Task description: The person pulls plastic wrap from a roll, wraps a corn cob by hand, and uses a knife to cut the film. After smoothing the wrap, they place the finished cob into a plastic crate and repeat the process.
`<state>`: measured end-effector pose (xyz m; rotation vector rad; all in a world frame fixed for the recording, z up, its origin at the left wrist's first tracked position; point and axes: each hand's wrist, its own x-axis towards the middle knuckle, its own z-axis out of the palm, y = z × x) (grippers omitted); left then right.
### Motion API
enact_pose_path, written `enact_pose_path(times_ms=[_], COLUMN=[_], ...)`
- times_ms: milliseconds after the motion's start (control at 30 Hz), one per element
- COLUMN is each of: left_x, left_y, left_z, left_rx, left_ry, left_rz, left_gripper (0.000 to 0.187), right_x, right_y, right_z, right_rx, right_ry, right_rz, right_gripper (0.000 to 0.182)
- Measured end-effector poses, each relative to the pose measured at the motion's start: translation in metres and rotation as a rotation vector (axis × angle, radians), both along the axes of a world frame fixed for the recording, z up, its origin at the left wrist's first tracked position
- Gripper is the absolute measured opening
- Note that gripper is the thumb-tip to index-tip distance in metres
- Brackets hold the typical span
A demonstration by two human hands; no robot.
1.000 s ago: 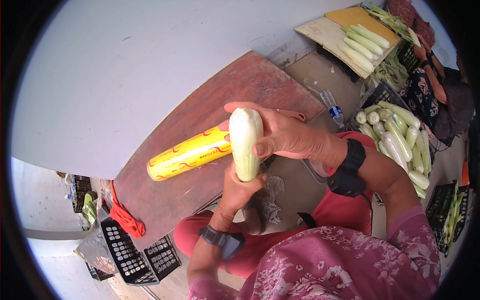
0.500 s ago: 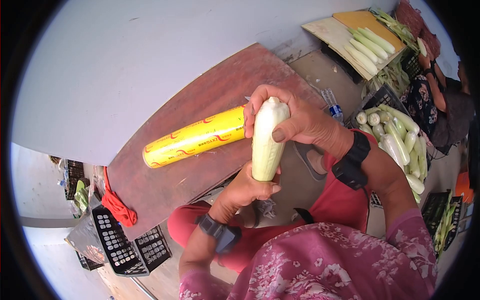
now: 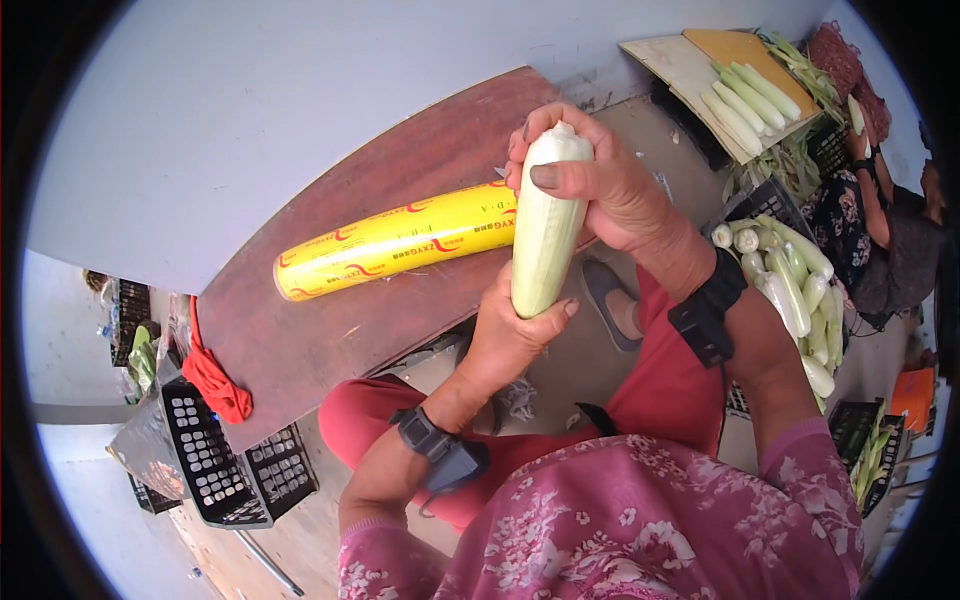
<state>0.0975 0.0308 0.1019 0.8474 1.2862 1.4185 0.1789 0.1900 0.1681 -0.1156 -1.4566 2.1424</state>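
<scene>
A pale green ear of corn [image 3: 550, 225], partly in its husk, is held upright in front of me, its blunt stem end at the top. My left hand [image 3: 512, 335] is closed round its lower end, with the thumb along one side. My right hand [image 3: 615, 185] grips the top, fingers curled over the far side and thumb pressed on the near face. Behind the corn lies a yellow roll of cling film [image 3: 395, 242] with red and black print. Its right end is hidden by the corn and my right hand.
The roll rests on a reddish-brown table [image 3: 330, 350]. A red cloth [image 3: 215, 385] hangs at its left corner, above black crates [image 3: 205, 445]. On the right, a crate holds a pile of corn [image 3: 800, 280]. Several ears [image 3: 745, 105] lie on a board; another person [image 3: 875, 215] sits nearby.
Both hands have raised the ear of corn in the view, and it leans slightly more to the right. The grip looks the same. The surroundings have shifted a little with my head.
</scene>
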Motion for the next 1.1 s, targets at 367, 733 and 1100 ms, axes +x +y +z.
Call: enact_pose_path(times_ms=[367,733,1100], left_x=[0.005,-0.011,-0.001], left_y=[0.001,-0.012,-0.007], left_z=[-0.006,0.008,0.021], left_rx=[0.132,-0.038,-0.1], left_ry=[0.548,-0.648,-0.194], left_rz=[0.274,-0.323,-0.101], left_gripper=[0.035,0.023,0.023], right_x=[0.001,0.007,0.006], right_y=[0.006,0.022,0.025], right_z=[0.006,0.003,0.005], right_rx=[0.023,-0.054,-0.105], right_ry=[-0.072,-0.004,-0.02], right_rz=[-0.082,0.034,-0.004], right_gripper=[0.034,0.032,0.031])
